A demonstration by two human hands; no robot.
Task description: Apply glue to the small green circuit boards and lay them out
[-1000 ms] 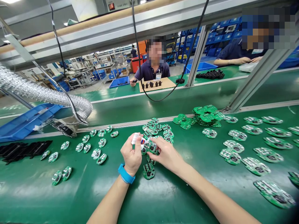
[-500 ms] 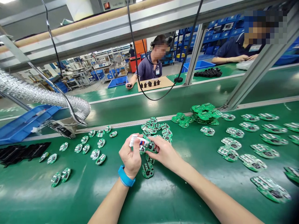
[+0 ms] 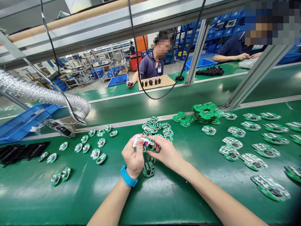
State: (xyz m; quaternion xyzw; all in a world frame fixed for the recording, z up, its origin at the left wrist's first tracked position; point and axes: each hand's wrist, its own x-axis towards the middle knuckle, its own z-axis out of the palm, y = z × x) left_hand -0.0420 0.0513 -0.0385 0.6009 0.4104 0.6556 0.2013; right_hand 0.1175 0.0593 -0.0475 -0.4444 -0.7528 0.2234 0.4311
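My left hand [image 3: 133,157], with a blue band on its wrist, is closed around a small white glue tube [image 3: 138,141] with a red and blue mark. The tube's nozzle points right, over a green circuit board [image 3: 150,145]. Fingers and thumb of my right hand [image 3: 166,151] grip that board by its right edge. Behind and below the hands lie more boards, among them a loose cluster [image 3: 150,125] and a single board [image 3: 148,169] nearer to me. My hands partly cover the cluster.
Circuit boards lie in rows at right [image 3: 254,161] and scattered at left [image 3: 95,153]. A stack of bare-faced boards [image 3: 207,112] stands at the back. Black strips [image 3: 23,152], a blue tray [image 3: 25,122] and a silver hose [image 3: 68,100] are at left. Two co-workers sit opposite.
My right hand has closed on the circuit board and brought it up to the tube's nozzle. My left hand has shifted slightly right with the tube.
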